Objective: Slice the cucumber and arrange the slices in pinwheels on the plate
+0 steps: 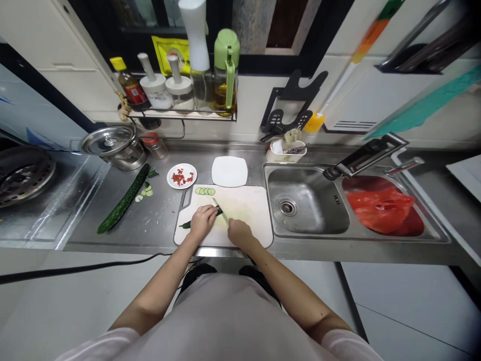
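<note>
My left hand (203,219) is closed over a piece of cucumber (185,225) lying on the white cutting board (251,210). Its dark green tip pokes out to the left of the fingers, and the other end shows at their right. My right hand (239,233) grips a kitchen knife (221,210), whose blade slants up to the left, right beside the cucumber's right end. A short row of cucumber slices (205,191) lies along the board's upper left edge.
A whole cucumber (124,200) and several offcuts (146,192) lie left of the board. Behind it are a plate with red pieces (182,169) and a white square plate (229,171). The sink (308,200) is at right, a lidded pot (116,145) at back left.
</note>
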`<act>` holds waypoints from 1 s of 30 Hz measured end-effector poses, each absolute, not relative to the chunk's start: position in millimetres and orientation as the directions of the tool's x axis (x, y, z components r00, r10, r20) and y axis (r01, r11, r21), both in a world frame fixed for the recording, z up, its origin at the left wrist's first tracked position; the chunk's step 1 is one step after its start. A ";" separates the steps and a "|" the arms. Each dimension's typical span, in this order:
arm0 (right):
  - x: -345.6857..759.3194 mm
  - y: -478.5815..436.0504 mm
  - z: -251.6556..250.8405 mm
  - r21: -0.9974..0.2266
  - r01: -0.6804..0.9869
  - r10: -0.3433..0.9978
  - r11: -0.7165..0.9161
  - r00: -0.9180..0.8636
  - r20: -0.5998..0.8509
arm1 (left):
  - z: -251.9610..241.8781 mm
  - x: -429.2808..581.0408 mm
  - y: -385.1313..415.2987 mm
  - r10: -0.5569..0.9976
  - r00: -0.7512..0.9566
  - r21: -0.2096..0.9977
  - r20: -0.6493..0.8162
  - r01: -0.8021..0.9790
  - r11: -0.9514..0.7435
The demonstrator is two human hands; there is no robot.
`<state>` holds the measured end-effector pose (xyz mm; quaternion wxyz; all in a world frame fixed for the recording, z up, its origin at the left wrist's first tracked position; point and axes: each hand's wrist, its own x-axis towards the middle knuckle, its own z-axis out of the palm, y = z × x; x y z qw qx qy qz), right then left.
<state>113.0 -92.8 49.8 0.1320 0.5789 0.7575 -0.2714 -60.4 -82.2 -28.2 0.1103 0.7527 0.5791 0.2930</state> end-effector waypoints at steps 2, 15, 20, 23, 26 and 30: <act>115.1 -95.6 50.2 -0.258 0.950 0.809 0.176 -0.289 -0.512 | -27.8 -60.3 -82.4 0.936 0.156 0.504 0.315 0.809 -0.304; 124.1 -104.9 47.6 -0.237 0.951 0.808 0.198 -0.295 -0.510 | -29.4 -60.2 -82.3 0.937 0.148 0.518 0.318 0.801 -0.302; 118.4 -100.8 42.0 -0.243 0.951 0.819 0.190 -0.290 -0.495 | -29.6 -60.1 -82.2 0.937 0.148 0.512 0.317 0.804 -0.301; 114.4 -96.8 43.9 -0.242 0.954 0.806 0.175 -0.280 -0.522 | -28.9 -60.1 -82.4 0.937 0.148 0.512 0.316 0.805 -0.300; 113.0 -95.3 42.9 -0.244 0.955 0.808 0.170 -0.277 -0.521 | -28.2 -60.0 -82.4 0.937 0.152 0.514 0.315 0.802 -0.303; 115.2 -98.4 33.6 -0.251 0.952 0.827 0.174 -0.279 -0.488 | -28.2 -59.8 -82.6 0.938 0.152 0.514 0.312 0.803 -0.301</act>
